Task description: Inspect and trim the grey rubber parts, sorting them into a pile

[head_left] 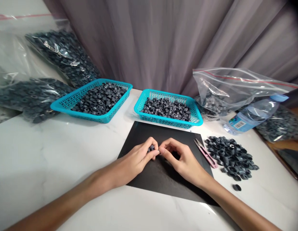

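Note:
Both my hands meet over a black mat (163, 179) on the white table. My left hand (139, 158) is closed, pinching a small dark grey rubber ring (151, 148) between thumb and fingers. My right hand (180, 157) is curled, and its fingertips touch the same ring from the right. A loose pile of the same grey rings (232, 157) lies on the table right of the mat. Pink thread snips (206, 153) lie at the mat's right edge, close to my right hand.
Two turquoise baskets (67, 103) (196, 113) filled with grey rings stand behind the mat. Clear bags of rings lie at the far left (59, 51) and at the right (225, 86). A plastic water bottle (252, 116) lies on its side at the right.

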Demonstrator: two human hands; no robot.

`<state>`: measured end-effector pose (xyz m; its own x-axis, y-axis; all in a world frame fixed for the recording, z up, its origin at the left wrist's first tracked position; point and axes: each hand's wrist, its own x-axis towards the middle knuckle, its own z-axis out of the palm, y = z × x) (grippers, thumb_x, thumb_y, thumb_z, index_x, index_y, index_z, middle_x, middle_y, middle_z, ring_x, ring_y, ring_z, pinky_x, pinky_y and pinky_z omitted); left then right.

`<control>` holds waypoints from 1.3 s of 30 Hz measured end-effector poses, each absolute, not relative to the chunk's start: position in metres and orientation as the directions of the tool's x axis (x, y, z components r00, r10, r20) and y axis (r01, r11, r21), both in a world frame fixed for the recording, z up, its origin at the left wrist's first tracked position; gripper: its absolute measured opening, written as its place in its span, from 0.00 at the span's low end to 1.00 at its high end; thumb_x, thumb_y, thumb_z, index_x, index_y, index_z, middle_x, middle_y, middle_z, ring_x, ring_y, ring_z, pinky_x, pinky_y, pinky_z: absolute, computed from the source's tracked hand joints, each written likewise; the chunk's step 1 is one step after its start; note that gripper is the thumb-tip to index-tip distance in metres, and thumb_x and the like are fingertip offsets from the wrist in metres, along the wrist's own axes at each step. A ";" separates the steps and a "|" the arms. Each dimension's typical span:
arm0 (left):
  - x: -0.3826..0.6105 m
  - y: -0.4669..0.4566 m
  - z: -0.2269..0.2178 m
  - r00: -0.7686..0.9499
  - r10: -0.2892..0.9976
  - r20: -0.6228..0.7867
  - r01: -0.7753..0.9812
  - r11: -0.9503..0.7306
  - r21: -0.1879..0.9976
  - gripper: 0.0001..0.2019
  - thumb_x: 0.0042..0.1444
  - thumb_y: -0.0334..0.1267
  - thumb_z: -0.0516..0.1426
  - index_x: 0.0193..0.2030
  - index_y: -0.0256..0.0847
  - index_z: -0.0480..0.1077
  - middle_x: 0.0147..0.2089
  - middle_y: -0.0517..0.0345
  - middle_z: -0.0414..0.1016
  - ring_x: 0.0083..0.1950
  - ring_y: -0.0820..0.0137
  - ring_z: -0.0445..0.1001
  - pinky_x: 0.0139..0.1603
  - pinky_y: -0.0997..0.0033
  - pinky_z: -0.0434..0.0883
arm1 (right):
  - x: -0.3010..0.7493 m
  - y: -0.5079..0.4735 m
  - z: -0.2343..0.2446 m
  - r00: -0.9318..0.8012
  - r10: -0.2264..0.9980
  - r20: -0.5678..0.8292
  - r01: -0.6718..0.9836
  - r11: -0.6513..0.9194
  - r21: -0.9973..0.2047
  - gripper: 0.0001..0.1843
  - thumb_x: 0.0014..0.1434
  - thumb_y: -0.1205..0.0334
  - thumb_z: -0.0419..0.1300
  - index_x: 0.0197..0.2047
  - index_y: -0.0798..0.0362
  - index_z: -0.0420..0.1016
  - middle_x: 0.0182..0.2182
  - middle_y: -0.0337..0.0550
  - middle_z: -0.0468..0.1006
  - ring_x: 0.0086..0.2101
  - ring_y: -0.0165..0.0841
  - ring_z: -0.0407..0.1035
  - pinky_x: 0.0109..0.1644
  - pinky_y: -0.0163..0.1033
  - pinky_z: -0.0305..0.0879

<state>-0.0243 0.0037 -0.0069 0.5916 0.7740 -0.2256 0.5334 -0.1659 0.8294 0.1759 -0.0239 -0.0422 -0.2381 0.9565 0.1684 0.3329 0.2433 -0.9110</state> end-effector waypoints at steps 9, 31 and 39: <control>-0.024 0.014 -0.011 0.537 0.835 -0.122 0.491 -0.192 0.850 0.12 0.70 0.49 0.44 0.40 0.46 0.58 0.36 0.64 0.68 0.40 0.69 0.66 0.46 0.67 0.59 | 0.181 -0.017 -0.053 -0.032 0.979 0.201 0.314 0.200 -0.928 0.14 0.68 0.50 0.56 0.38 0.52 0.69 0.30 0.37 0.69 0.31 0.30 0.65 0.34 0.34 0.62; -0.021 0.011 -0.017 0.618 0.768 -0.167 0.349 -0.078 0.934 0.13 0.70 0.50 0.46 0.44 0.44 0.63 0.36 0.63 0.66 0.36 0.71 0.61 0.41 0.69 0.61 | 0.175 -0.027 -0.047 -0.200 0.914 0.353 0.425 0.406 -0.809 0.08 0.68 0.57 0.57 0.47 0.50 0.73 0.32 0.39 0.70 0.29 0.30 0.63 0.33 0.37 0.63; -0.021 0.017 -0.028 0.602 0.775 -0.194 0.199 0.090 0.976 0.17 0.68 0.53 0.48 0.43 0.41 0.65 0.36 0.64 0.65 0.33 0.75 0.58 0.32 0.73 0.57 | 0.175 -0.027 -0.048 -0.180 0.907 0.382 0.427 0.422 -0.800 0.07 0.68 0.60 0.57 0.47 0.50 0.72 0.32 0.38 0.69 0.29 0.30 0.63 0.33 0.37 0.63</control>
<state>-0.0206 0.0172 -0.0280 0.6016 0.7749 -0.1940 0.1994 0.0895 0.9758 0.1755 -0.0273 -0.0477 -0.1796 0.9066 0.3820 0.4271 0.4216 -0.7999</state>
